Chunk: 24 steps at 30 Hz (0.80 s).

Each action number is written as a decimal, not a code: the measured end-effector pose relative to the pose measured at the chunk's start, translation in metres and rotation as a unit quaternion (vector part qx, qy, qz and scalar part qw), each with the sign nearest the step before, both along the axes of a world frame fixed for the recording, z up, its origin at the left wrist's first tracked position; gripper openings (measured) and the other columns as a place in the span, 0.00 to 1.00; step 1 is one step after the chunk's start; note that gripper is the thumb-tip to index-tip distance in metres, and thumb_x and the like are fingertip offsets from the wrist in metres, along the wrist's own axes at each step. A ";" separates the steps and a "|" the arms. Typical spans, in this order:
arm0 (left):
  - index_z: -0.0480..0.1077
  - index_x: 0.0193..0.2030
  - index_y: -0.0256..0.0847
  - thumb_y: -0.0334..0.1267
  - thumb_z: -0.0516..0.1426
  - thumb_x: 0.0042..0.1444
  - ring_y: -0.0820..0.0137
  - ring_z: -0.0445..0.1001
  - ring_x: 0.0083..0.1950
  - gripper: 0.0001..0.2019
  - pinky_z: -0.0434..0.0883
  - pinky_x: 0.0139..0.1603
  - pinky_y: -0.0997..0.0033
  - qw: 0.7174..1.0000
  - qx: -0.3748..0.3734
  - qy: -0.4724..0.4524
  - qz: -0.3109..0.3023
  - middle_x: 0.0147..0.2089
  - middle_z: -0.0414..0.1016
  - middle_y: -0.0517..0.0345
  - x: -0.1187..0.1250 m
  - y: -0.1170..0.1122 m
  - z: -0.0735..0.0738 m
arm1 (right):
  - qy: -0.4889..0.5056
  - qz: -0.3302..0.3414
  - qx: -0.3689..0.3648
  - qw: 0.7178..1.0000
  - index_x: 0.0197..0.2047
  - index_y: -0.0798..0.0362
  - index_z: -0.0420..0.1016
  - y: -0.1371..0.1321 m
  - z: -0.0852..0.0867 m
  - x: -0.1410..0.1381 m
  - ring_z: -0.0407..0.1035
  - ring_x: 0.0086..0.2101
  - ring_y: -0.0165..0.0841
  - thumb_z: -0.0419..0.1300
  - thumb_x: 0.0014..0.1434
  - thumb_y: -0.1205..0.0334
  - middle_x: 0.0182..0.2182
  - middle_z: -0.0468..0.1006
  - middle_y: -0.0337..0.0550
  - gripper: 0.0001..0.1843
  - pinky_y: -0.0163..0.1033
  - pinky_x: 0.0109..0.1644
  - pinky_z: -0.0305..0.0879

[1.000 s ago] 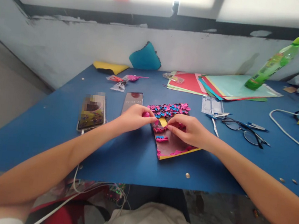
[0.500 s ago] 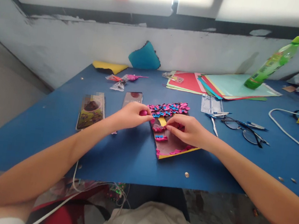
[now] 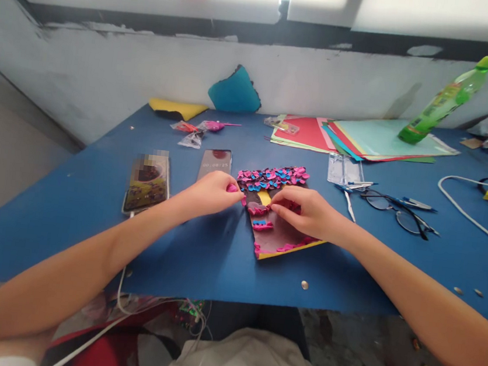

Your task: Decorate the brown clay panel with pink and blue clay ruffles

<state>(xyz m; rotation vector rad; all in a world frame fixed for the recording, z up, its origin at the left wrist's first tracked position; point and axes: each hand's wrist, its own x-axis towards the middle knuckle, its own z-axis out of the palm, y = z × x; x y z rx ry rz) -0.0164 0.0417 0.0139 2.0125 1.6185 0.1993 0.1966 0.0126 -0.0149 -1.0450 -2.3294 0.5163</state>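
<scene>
A dark craft panel (image 3: 275,238) with a yellow edge lies on the blue table between my hands. Crowded pink and blue petal-like pieces (image 3: 273,178) cover its far end, and smaller pink pieces are stuck along its near edge. My left hand (image 3: 215,194) is closed at the panel's left side, with a bright pink piece (image 3: 231,188) pinched in its fingers; a bit of pink shows at the fingertips too. Over the panel, my right hand (image 3: 305,207) pinches thumb and finger beside a pink ruffled piece (image 3: 258,209). What those fingertips hold is hidden.
Two phones (image 3: 149,183) lie on the left, one cabled. Farther back are small plastic packets (image 3: 193,138) and coloured paper sheets (image 3: 381,141) under a tilted green bottle (image 3: 444,106). To the right lie glasses (image 3: 407,221), pens and a white cable (image 3: 466,202).
My left hand has drawn slightly left and down from the panel, keeping the pink piece. My right hand stays almost where it was.
</scene>
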 end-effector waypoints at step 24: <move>0.53 0.17 0.41 0.33 0.54 0.48 0.80 0.52 0.15 0.14 0.48 0.17 0.78 0.971 -0.192 -0.145 0.021 0.13 0.53 0.67 0.005 -0.006 -0.004 | 0.001 -0.001 0.007 1.000 0.34 0.56 0.73 0.000 0.000 0.000 0.68 0.29 0.29 0.54 0.59 0.66 0.28 0.76 0.43 0.07 0.33 0.34 0.61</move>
